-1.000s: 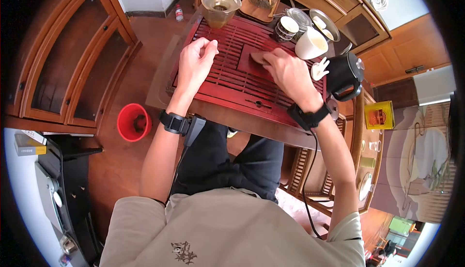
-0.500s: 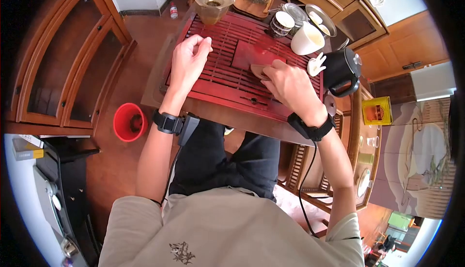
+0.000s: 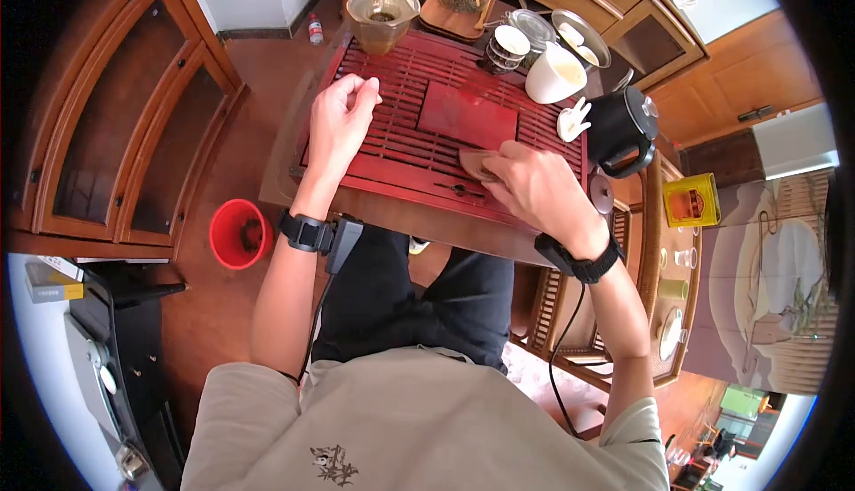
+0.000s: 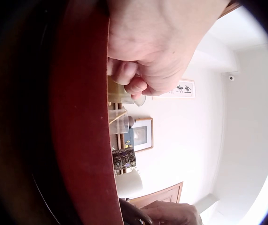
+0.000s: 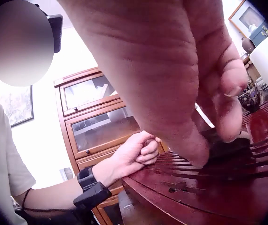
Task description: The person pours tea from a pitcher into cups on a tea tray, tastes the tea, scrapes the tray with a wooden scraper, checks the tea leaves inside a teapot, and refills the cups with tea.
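Toward the near side of the red slatted tray [image 3: 383,183], just right of its middle, a flat brown piece [image 3: 475,163] is held low against the slats by the right hand [image 3: 541,190]. The hand is bent over the piece, with the fingers drawn in and closed on its right end, so that only a little of it is left uncovered. The left hand [image 3: 341,121] is curled into a loose fist at the left side of the tray, thumb folded in against the fingers, and nothing is seen to be gripped by it. The step in hand is judged to be the handling of the piece across the tray top; for any further move over the slats, a firm pinch, a flat angle and light pressure would be called for, so that no edge is caught in the gaps. A rounded outer edge is shown by the piece, with a tan face that looks dull and a darker part close to the fingers; whether it is stiff or soft cannot be told. Beyond it, a faint shine is seen on the smooth red panel [image 3: 468,115]. At the right edge, the white figurine [image 3: 574,121] is placed between the panel and the black kettle [image 3: 617,126], while the clear bowl [image 3: 381,35] is set at the far left.
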Motion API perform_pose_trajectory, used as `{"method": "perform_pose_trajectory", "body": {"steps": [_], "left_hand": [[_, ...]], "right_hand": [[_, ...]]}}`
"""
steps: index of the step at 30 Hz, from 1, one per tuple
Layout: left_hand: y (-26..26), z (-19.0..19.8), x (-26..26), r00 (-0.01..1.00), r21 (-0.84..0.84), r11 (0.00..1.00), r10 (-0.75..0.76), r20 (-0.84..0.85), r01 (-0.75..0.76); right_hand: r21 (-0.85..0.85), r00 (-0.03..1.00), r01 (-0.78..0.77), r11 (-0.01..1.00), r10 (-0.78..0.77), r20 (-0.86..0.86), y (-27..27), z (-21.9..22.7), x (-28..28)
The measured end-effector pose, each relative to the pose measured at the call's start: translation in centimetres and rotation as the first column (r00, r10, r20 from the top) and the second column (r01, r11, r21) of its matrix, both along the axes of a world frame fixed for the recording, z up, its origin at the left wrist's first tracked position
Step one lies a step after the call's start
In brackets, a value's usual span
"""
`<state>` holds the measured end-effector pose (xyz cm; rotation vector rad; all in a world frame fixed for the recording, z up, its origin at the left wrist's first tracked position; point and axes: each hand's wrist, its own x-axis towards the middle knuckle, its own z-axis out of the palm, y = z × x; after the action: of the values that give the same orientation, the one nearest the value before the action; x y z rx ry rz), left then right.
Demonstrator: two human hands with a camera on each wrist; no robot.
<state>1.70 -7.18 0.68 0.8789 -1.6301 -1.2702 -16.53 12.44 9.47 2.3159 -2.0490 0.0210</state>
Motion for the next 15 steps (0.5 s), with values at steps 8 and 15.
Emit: {"method": "perform_pose_trajectory", "body": {"steps": [8, 15], "left_hand": [[0.0, 0.0, 0.1, 0.999, 0.01, 1.0, -0.019, -0.03, 0.019], [0.3, 0.5, 0.2, 1.0, -0.006, 1.0, -0.015, 0.014, 0.015]], "right_hand": [[0.047, 0.998, 0.027, 0.999, -0.024, -0.065, -0.1, 0.7, 0.4], [0.076, 0.996, 0.019, 0.997, -0.013, -0.088, -0.1, 1.1, 0.7]]}}
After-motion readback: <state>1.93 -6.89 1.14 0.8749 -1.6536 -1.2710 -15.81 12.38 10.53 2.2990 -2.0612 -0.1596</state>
